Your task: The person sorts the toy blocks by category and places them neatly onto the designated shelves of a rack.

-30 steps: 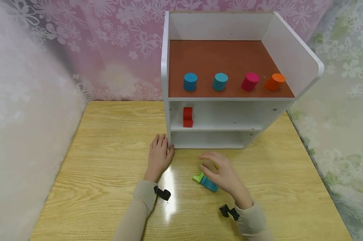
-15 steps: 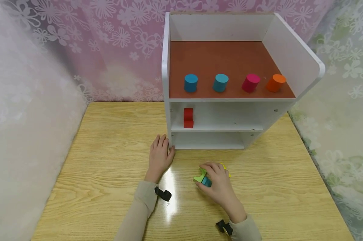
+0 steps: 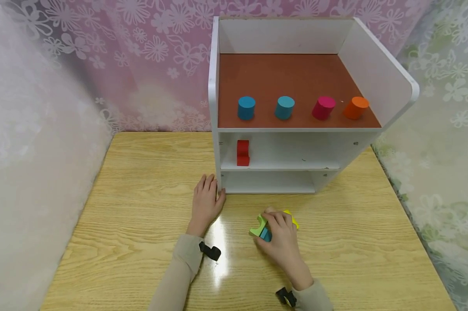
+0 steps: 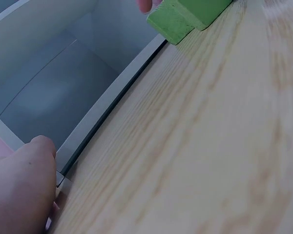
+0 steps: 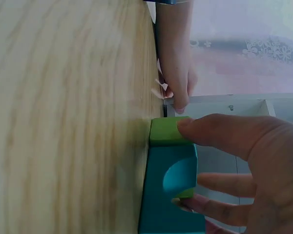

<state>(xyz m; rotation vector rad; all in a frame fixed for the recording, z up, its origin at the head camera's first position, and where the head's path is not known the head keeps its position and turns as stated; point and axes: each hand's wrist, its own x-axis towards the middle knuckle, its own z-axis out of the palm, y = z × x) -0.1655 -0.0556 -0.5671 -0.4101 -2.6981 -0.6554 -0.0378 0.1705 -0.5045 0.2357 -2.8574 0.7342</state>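
Note:
My right hand (image 3: 282, 237) reaches over a small cluster of toy blocks in front of the shelf. It pinches a light green block (image 3: 258, 228) with a curved notch; in the right wrist view the thumb presses one end of this green block (image 5: 166, 131), and fingertips sit at its other end. Beside it lies a teal block (image 5: 168, 214) with a rounded hollow, partly covered by the hand in the head view. A yellow block (image 3: 294, 220) shows past the knuckles. My left hand (image 3: 205, 203) rests on the table, thumb against the shelf's front left corner.
The white shelf unit (image 3: 269, 129) stands at the table's back. Blue (image 3: 246, 109), light blue (image 3: 284, 108), pink (image 3: 323, 108) and orange (image 3: 356, 108) cylinders line its brown top. On the middle shelf stands a red curved block (image 3: 243, 153). Wood-grain table (image 3: 140, 207) extends around.
My right hand has come down toward the blocks, and its fingers have closed in on the green one. The left hand stays in place by the shelf corner.

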